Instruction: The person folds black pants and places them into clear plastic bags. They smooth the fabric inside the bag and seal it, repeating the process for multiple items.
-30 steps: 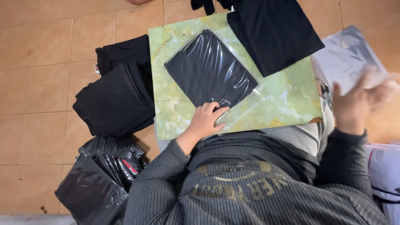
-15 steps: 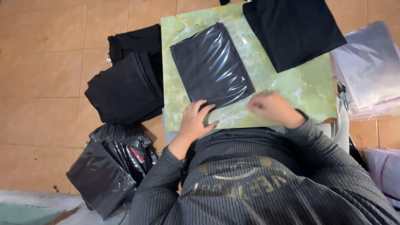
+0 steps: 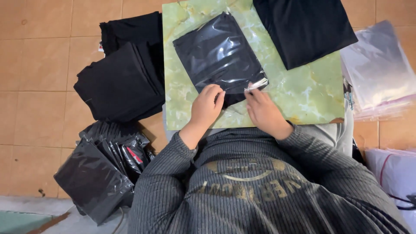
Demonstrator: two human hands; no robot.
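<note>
A folded black garment in a clear plastic bag (image 3: 219,52) lies on a green marbled board (image 3: 303,95) across my lap. My left hand (image 3: 207,107) rests on the bag's near edge, fingers curled over the plastic. My right hand (image 3: 262,112) is beside it and pinches the bag's open flap (image 3: 256,84) at the near right corner. A second folded black garment (image 3: 303,26), with no bag, lies on the board's far right corner.
A stack of folded black garments (image 3: 119,78) sits on the tiled floor left of the board. Several bagged black garments (image 3: 102,171) are piled at lower left. A stack of clear bags (image 3: 379,69) lies to the right, a white sack (image 3: 392,169) below it.
My right hand came from the clear bags at the right to the board and now pinches the bag's flap. My left hand shifted slightly along the bag's near edge.
</note>
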